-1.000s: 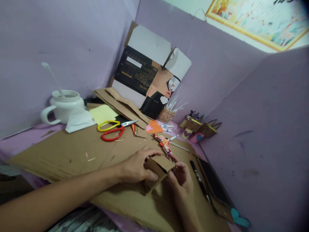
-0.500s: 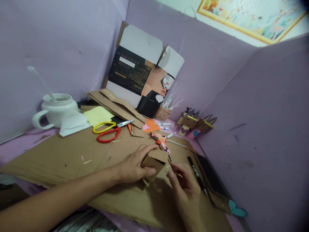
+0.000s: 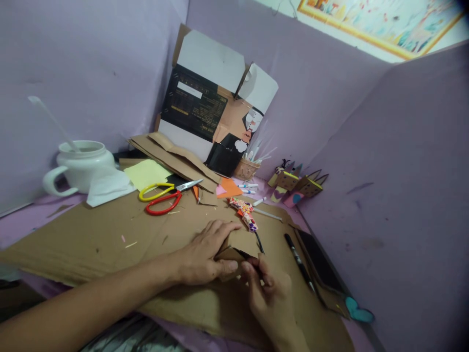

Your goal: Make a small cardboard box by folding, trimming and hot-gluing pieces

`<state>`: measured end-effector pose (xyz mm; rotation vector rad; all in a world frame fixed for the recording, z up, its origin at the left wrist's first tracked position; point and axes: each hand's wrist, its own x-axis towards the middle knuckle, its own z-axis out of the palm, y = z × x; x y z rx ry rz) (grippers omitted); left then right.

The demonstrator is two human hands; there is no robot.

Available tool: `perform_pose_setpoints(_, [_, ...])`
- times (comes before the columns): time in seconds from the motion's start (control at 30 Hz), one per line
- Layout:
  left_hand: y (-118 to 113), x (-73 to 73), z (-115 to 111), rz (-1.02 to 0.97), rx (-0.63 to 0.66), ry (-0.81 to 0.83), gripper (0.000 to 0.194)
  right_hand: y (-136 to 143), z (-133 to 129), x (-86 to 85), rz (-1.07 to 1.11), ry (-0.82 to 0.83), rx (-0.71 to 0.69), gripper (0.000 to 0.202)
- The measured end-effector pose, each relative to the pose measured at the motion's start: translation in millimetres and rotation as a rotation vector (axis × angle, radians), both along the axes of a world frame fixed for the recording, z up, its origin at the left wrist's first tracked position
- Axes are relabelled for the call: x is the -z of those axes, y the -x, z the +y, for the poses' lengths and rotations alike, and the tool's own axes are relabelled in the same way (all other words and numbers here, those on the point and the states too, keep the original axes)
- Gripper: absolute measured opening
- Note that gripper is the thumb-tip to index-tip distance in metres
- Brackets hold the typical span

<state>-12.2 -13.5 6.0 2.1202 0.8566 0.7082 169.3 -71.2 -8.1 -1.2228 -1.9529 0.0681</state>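
Gripping the cardboard box (image 3: pixel 245 240), the left hand (image 3: pixel 205 255) could crumple it by squeezing hard. I cannot tell whether the right hand (image 3: pixel 270 289), fingers bent, holds anything.

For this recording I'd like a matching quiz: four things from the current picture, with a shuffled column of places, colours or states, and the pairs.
Things
1. Folded cardboard piece
2. Scissors
3. White cup
4. Pen

Descriptions
A. Has a pale stick leaning in it
B. Black, lying to the right of the right hand
C. Held by the left hand
D. One yellow handle loop, one red

Pairs: 1-C, 2-D, 3-A, 4-B
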Motion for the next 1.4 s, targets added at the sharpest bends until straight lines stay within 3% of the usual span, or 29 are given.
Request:
perform_pose_setpoints(0.17, [1, -1.4, -1, 0.011, 0.028, -0.011, 0.069, 0, 5, 5.5, -0.091, -0.195, 0.029, 0.022])
perform_pose_setpoints(0.4, [3, -2.0, 2, -0.030, 0.084, 0.002, 0.065, -10, 13, -9.9, -0.143, -0.163, -0.093, 0.036])
perform_pose_setpoints(0.5, [3, -3.3, 1, -0.059, 0.105, 0.021, 0.064, -12, 11, -9.0, -0.122, -0.164, -0.109, 0.035])
perform_pose_setpoints(0.6, [5, -5.3, 3, -0.157, 0.116, 0.143, 0.063, -17, 10, -1.7, 0.103, -0.077, -0.171, 0.013])
perform_pose_setpoints(0.7, [9, -7.3, 7, -0.330, 0.188, 0.346, 0.064, -24, 14, 2.1, 0.459, -0.025, -0.158, 0.052])
perform_pose_setpoints(0.77, [11, -8.5, 11, -0.365, 0.254, 0.423, 0.066, -29, 21, 0.0, 0.572, 0.075, -0.167, 0.076])
perform_pose_setpoints(0.83, [12, -9.2, 15, -0.343, 0.316, 0.461, 0.065, -31, 28, -3.5, 0.550, 0.285, -0.282, 0.091])
perform_pose_setpoints(0.93, [11, -7.3, 19, -0.351, 0.369, 0.425, 0.057, -30, 32, -3.9, 0.428, 0.517, -0.434, 0.086])
perform_pose_setpoints(1.03, [10, -1.7, 19, -0.317, 0.219, 0.282, 0.054, -24, 30, 4.1, 0.367, 0.469, -0.375, 0.079])
perform_pose_setpoints(1.1, [9, 2.1, 17, -0.294, 0.086, 0.233, 0.065, -19, 30, 11.5, 0.384, 0.383, -0.272, 0.081])
perform_pose_setpoints(1.23, [4, 5.5, 11, -0.245, -0.020, 0.130, 0.080, -12, 36, 24.1, 0.386, 0.222, -0.080, 0.080])
perform_pose_setpoints(1.3, [1, 5.5, 8, -0.149, -0.106, 0.029, 0.077, -10, 38, 27.5, 0.324, 0.190, -0.066, 0.083])
perform_pose_setpoints(1.4, [-1, 4.1, 6, -0.061, -0.198, -0.084, 0.067, -11, 36, 26.9, 0.320, 0.229, -0.162, 0.088])
